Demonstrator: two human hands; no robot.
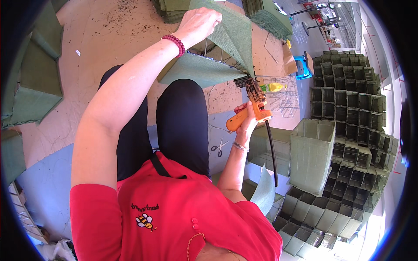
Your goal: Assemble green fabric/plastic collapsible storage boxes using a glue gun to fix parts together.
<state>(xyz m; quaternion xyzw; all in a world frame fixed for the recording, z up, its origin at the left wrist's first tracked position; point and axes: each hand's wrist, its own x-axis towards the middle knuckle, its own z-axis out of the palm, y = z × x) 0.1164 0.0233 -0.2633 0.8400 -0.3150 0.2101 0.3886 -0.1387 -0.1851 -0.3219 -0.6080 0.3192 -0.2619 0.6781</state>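
My right hand (248, 117) grips an orange hot glue gun (238, 120), its front caked with dark residue and a long black glue stick (271, 152) trailing from its back. The gun's nozzle end meets the corner of a green fabric panel (233, 32). Up at the top, the fingers of my left hand (200, 24) are closed on that panel's edge, holding it raised. Below it, a wire frame (213, 54) shows between the raised panel and another green fabric side (198, 69) beside my knees. The gun partly hides the corner.
Scissors (219, 147) lie on the floor right of my knees. A yellow bottle (273, 87) and wire grids (285, 98) are beyond the gun. Green fabric boxes (311, 154) stand stacked at the right, near a blue stool (301, 67). More folded green fabric (39, 82) sits at the left.
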